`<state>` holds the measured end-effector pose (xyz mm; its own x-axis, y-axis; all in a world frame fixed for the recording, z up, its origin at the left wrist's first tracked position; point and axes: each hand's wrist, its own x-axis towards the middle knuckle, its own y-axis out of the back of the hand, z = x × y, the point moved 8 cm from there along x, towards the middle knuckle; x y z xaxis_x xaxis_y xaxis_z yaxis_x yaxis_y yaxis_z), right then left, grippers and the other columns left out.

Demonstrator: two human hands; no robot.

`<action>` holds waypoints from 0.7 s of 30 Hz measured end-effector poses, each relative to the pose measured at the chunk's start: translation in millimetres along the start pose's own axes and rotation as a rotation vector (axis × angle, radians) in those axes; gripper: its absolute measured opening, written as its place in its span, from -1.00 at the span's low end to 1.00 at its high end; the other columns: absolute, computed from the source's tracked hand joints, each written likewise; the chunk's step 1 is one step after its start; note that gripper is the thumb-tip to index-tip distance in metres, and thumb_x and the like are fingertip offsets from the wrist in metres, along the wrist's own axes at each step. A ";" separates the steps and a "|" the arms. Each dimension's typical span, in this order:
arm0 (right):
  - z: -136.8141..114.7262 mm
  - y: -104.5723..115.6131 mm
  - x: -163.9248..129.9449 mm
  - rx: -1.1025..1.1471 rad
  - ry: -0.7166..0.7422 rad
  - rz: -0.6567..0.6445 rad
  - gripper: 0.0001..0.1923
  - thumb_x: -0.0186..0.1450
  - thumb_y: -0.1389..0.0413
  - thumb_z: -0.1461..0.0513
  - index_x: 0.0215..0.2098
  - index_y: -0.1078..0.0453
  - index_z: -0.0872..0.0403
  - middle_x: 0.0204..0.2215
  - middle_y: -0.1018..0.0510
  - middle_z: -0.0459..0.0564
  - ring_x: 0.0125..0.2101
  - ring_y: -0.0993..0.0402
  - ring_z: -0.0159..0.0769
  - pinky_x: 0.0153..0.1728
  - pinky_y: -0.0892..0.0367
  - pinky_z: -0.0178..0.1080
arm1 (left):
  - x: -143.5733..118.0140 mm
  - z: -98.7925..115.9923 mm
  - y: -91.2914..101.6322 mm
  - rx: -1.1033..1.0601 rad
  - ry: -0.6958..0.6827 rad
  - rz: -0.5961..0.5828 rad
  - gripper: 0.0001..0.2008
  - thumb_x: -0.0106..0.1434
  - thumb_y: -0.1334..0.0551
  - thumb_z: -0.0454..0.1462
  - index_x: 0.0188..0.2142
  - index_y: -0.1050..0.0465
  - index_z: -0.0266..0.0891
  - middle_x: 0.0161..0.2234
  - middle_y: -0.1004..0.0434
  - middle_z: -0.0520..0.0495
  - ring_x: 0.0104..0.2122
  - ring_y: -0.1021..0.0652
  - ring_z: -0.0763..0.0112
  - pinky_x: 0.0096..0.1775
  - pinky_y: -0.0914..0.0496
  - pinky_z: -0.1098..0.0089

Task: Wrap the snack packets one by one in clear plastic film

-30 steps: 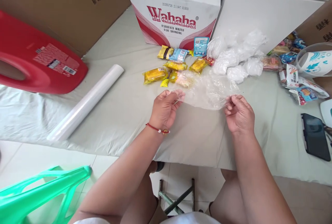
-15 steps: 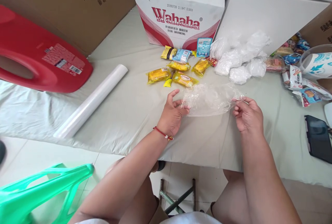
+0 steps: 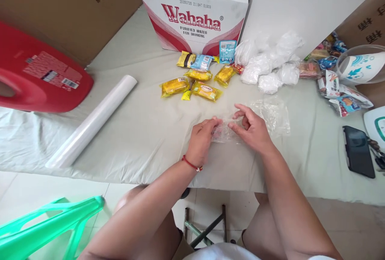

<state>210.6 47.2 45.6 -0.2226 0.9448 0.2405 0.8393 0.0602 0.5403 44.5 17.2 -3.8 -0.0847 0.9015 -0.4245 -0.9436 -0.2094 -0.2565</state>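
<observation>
A clear plastic bag (image 3: 274,117) lies crumpled on the cloth-covered table, stretching from my left hand past my right. My left hand (image 3: 202,137) pinches its left end, with thumb and fingers together. Over the middle of the bag is my right hand (image 3: 251,127), its thumb and forefinger apart and the other fingers partly curled. Nothing shows in its grasp. Beyond the hands lie several yellow-wrapped snacks (image 3: 206,91), a blue-and-white packet (image 3: 202,62) and a small blue pouch (image 3: 227,51). Bundled clear plastic bags (image 3: 270,65) sit to their right.
A plastic roll (image 3: 93,121) and a red jug (image 3: 45,71) are on the left. Behind stands a Wahaha carton (image 3: 195,19). To the right are snack packets (image 3: 345,99), a cup (image 3: 362,65) and a phone (image 3: 359,151). A green stool (image 3: 54,220) stands on the floor.
My right hand has let go of the bag's right end and moved left, close to my left hand. The bag, stretched between both hands before, now lies flatter on the table.
</observation>
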 end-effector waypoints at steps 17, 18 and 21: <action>-94.2 -31.3 -86.2 -0.594 0.458 0.184 -0.67 0.31 -0.21 0.43 -0.05 -0.45 -0.06 -0.33 -0.66 -0.13 -0.05 -0.51 -0.15 0.21 -0.17 0.09 | 27.8 26.8 30.4 -0.319 -0.010 0.151 -0.80 -0.05 -0.42 -0.32 -0.36 -0.57 -0.29 -0.35 -0.56 -0.01 -0.34 -0.53 0.49 -0.26 -0.35 0.45; -95.8 -36.4 -90.8 -0.579 0.436 0.140 -0.66 0.33 -0.19 0.44 -0.02 -0.45 -0.04 -0.34 -0.65 -0.12 -0.06 -0.51 -0.16 0.20 -0.17 0.09 | 28.4 28.7 32.8 -0.328 -0.012 0.164 -0.78 -0.06 -0.43 -0.33 -0.35 -0.57 -0.29 -0.34 -0.57 -0.01 -0.33 -0.53 0.49 -0.26 -0.35 0.45; -97.8 -52.0 -102.7 -0.559 0.396 0.008 -0.67 0.37 -0.13 0.45 0.04 -0.44 0.03 -0.35 -0.62 -0.07 -0.09 -0.51 -0.16 0.12 -0.23 0.09 | 29.0 31.2 37.6 -0.327 -0.005 0.185 -0.72 -0.07 -0.45 -0.31 -0.30 -0.57 -0.28 -0.30 -0.56 -0.01 -0.31 -0.53 0.48 -0.26 -0.34 0.45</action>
<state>141.3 -84.5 71.6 -0.4710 0.7491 0.4658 0.4836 -0.2223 0.8466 -3.4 47.3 1.3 -0.2466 0.8384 -0.4861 -0.7601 -0.4785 -0.4396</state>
